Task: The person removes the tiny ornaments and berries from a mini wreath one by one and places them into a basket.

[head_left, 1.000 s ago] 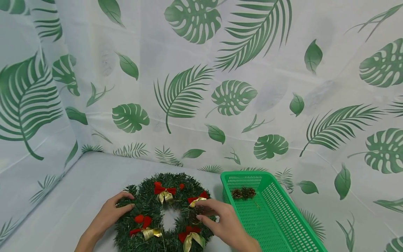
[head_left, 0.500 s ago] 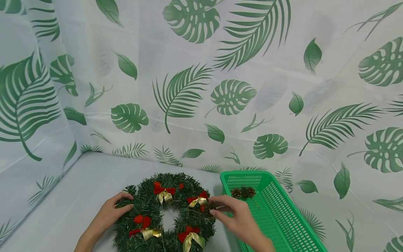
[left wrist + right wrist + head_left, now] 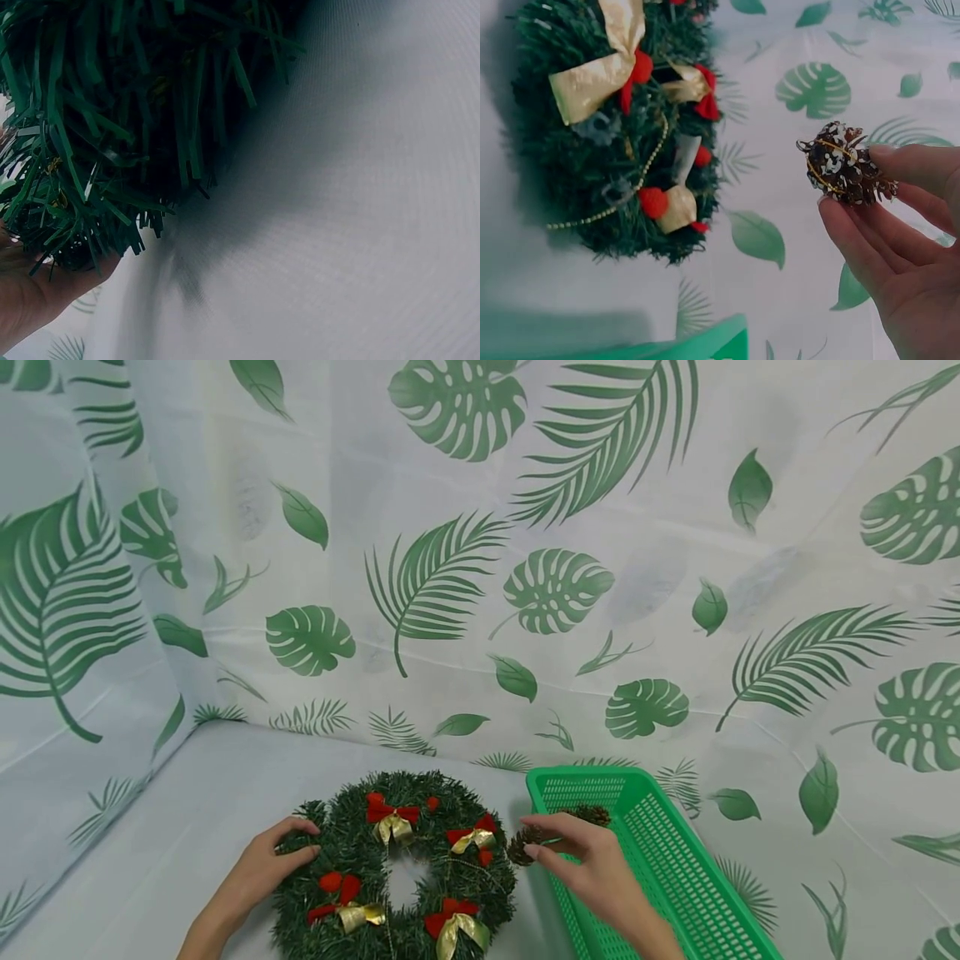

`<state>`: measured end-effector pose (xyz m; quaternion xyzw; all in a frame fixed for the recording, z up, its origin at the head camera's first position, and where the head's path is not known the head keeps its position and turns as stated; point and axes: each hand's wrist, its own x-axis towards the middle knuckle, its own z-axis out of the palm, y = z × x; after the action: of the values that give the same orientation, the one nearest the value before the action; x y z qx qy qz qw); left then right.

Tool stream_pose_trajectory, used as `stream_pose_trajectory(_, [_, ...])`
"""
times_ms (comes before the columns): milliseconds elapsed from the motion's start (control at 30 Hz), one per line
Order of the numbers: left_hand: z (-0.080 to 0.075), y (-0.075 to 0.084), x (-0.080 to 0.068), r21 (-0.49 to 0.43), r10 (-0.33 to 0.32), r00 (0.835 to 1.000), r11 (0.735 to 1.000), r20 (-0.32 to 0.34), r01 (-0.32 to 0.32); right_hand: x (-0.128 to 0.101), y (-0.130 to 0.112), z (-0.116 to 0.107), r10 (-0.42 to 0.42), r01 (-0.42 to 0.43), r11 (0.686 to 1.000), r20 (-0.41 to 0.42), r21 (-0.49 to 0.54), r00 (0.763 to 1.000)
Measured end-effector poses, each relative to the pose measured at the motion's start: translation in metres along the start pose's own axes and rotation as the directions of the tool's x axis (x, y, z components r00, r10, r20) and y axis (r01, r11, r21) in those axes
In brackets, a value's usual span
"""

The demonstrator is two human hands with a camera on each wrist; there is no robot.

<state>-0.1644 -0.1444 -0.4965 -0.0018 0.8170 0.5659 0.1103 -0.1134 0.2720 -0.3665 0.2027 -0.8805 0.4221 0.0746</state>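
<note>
A green tinsel wreath (image 3: 446, 793) with red-and-gold bows, red berries and a bead string lies flat at the bottom centre of the head view. My left hand (image 3: 258, 868) grips its left edge between thumb and fingers; in the left wrist view tinsel strands (image 3: 90, 187) cover part of that hand. Between wreath and basket, my right hand (image 3: 600, 864) pinches a small pinecone (image 3: 519, 847) with thumb and fingertips. The right wrist view shows white-tipped scales and a gold cord on this pinecone (image 3: 836, 165), held apart from the wreath.
To the right stands a green plastic basket (image 3: 667, 814) with perforated sides. Other pinecones (image 3: 591, 814) lie at its far end, partly behind my right hand. A white wall sheet with green leaf prints (image 3: 450, 485) rises behind the white table surface (image 3: 247, 777).
My right hand has moved right, off the wreath's right side toward the basket, carrying the pinecone. The left hand and the wreath have stayed in place.
</note>
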Motion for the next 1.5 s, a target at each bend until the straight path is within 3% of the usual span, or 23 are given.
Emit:
stream_pose_trajectory(200, [0.000,0.000,0.000,-0.002,0.006,1.000,1.000,0.001,-0.006,0.002,0.006,-0.008,0.011,-0.011,1.000,-0.029,-0.021,1.000])
stream_pose_trajectory(700, [0.001,-0.001,-0.001,-0.001,0.014,1.000,1.000,-0.009,-0.014,0.009,0.016,-0.029,0.200,-0.205,0.975,-0.060,-0.084,0.978])
stream_pose_trajectory(1500, [0.001,-0.001,-0.001,-0.003,0.015,1.000,1.000,-0.009,-0.015,0.021,0.046,-0.055,0.258,-0.266,0.951,-0.065,-0.156,0.964])
